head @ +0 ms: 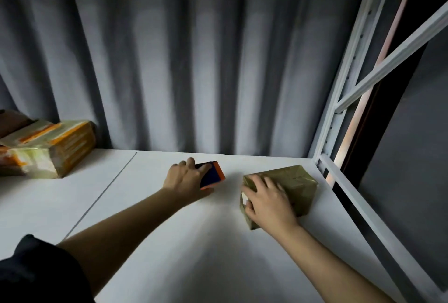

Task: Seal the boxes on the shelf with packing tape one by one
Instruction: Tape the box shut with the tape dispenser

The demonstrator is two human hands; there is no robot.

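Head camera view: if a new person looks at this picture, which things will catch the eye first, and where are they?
The two bare arms reaching over the white shelf: the left hand grips a dark blue and orange object near the middle, and the right hand rests on a small tape-wrapped box at the right. At the far left lies a larger box with orange markings.

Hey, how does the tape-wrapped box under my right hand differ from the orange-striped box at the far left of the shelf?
The olive-brown taped box is plain in colour; the orange-striped taped box shows orange bands under its tape. The right hand rests on the olive box, while no hand touches the striped one. The olive box sits by the shelf's right frame, fully in view; the striped one is cut off by the left edge. Both lie on the white shelf board, covered in glossy tape.
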